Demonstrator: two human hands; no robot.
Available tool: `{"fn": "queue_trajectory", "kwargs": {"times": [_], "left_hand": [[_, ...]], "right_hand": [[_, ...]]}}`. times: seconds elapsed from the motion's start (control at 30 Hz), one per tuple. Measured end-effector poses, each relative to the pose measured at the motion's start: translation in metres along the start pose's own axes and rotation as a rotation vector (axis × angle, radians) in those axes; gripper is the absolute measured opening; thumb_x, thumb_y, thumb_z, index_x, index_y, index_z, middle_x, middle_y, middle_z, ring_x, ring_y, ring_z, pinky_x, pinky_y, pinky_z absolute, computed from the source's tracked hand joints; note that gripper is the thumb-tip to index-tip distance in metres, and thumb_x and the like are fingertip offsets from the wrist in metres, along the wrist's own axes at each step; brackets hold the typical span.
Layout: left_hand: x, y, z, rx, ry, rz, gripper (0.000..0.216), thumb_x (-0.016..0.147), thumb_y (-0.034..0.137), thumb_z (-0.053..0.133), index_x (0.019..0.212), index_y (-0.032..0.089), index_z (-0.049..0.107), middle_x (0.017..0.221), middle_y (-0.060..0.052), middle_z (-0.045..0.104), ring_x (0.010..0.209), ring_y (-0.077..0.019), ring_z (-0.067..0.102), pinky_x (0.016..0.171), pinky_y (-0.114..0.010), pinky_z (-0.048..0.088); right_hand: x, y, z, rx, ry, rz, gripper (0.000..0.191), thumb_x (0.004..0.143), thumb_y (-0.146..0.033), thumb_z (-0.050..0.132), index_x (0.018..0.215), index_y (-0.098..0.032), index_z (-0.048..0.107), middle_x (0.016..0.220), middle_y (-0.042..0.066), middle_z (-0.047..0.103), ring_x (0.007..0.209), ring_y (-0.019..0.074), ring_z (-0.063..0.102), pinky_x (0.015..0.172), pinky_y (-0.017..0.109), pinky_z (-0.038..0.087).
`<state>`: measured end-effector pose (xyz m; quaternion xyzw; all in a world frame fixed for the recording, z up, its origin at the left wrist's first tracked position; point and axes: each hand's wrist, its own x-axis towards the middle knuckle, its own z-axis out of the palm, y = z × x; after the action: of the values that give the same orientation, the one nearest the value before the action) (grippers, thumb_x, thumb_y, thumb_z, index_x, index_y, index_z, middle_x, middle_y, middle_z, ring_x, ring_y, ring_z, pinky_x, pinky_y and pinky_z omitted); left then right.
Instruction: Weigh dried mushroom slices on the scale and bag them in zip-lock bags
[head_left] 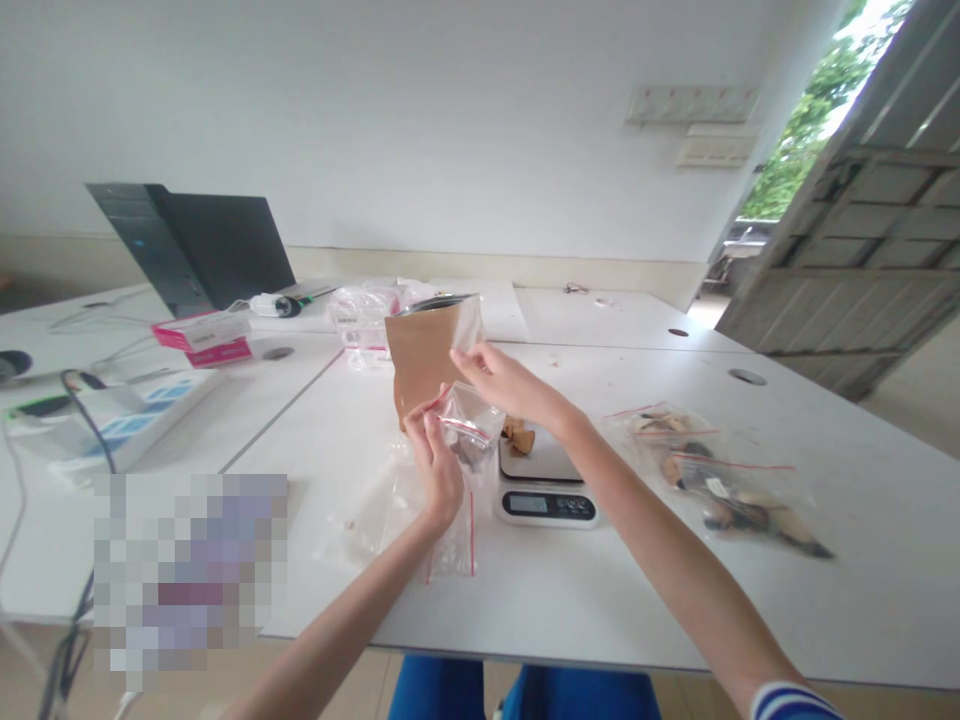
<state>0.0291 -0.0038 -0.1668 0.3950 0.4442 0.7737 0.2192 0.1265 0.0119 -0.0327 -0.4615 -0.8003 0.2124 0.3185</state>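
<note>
My left hand (436, 465) is closed on the upper edge of a clear zip bag (474, 425) with a red seal line, and the bag leans to the right. My right hand (491, 375) is just above it with fingers bent together, against the clear right side of a brown paper pouch (421, 350). What its fingertips pinch, if anything, I cannot make out. The pouch stands upright behind both hands. A white digital scale (549, 505) sits under my right forearm, with brown dried pieces (519, 437) on its plate. Flat clear zip bags (450, 545) lie below my left hand.
Filled zip bags (739, 500) lie to the right of the scale. Clear plastic packaging (367, 315) is behind the pouch. Pink-and-white boxes (206, 338), a power strip (161, 405) with cables and a black computer (195, 245) occupy the left side of the white table (637, 610).
</note>
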Motion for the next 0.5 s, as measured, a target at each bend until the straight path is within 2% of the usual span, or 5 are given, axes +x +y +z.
{"fn": "queue_trajectory", "kwargs": {"times": [0.1, 0.17, 0.23, 0.33, 0.5], "left_hand": [[0.004, 0.001, -0.001, -0.032, 0.017, -0.014, 0.028, 0.091, 0.043, 0.035, 0.100, 0.021, 0.050, 0.103, -0.005, 0.056, 0.101, -0.0161, 0.053, 0.093, -0.033, 0.037], [0.006, 0.002, -0.002, -0.047, 0.036, -0.031, 0.029, 0.090, 0.043, 0.036, 0.100, 0.020, 0.050, 0.103, -0.005, 0.057, 0.101, -0.0165, 0.053, 0.092, -0.034, 0.038], [0.007, 0.003, -0.002, -0.054, 0.055, -0.047, 0.028, 0.090, 0.043, 0.037, 0.098, 0.020, 0.051, 0.100, -0.004, 0.056, 0.100, -0.0162, 0.053, 0.092, -0.033, 0.038], [0.005, 0.005, -0.002, -0.056, 0.054, -0.056, 0.025, 0.090, 0.040, 0.037, 0.097, 0.021, 0.051, 0.099, -0.003, 0.057, 0.098, -0.0154, 0.054, 0.092, -0.033, 0.038], [0.008, 0.007, -0.003, -0.032, 0.046, -0.017, 0.024, 0.090, 0.041, 0.037, 0.098, 0.023, 0.051, 0.101, -0.003, 0.057, 0.100, -0.0152, 0.054, 0.093, -0.031, 0.038]], "right_hand": [[-0.001, 0.037, 0.002, -0.064, 0.337, -0.061, 0.018, 0.091, -0.031, 0.037, 0.088, -0.018, 0.049, 0.094, 0.007, 0.059, 0.089, 0.0169, 0.055, 0.080, 0.030, 0.042], [-0.010, 0.064, 0.011, -0.165, 0.285, -0.046, 0.017, 0.090, -0.025, 0.036, 0.089, -0.017, 0.051, 0.094, 0.009, 0.057, 0.093, 0.0185, 0.054, 0.081, 0.032, 0.043], [-0.023, 0.086, 0.023, -0.214, 0.168, -0.063, 0.013, 0.086, -0.025, 0.046, 0.092, -0.016, 0.055, 0.098, 0.010, 0.059, 0.099, 0.0212, 0.053, 0.087, 0.035, 0.041], [-0.043, 0.101, 0.040, -0.412, -0.026, -0.078, 0.019, 0.085, -0.028, 0.052, 0.100, -0.016, 0.057, 0.108, 0.012, 0.058, 0.103, 0.0235, 0.051, 0.091, 0.039, 0.040], [-0.052, 0.102, 0.048, -0.410, -0.002, -0.122, 0.015, 0.087, -0.020, 0.046, 0.091, -0.017, 0.060, 0.097, 0.011, 0.060, 0.095, 0.0229, 0.053, 0.089, 0.039, 0.041]]}}
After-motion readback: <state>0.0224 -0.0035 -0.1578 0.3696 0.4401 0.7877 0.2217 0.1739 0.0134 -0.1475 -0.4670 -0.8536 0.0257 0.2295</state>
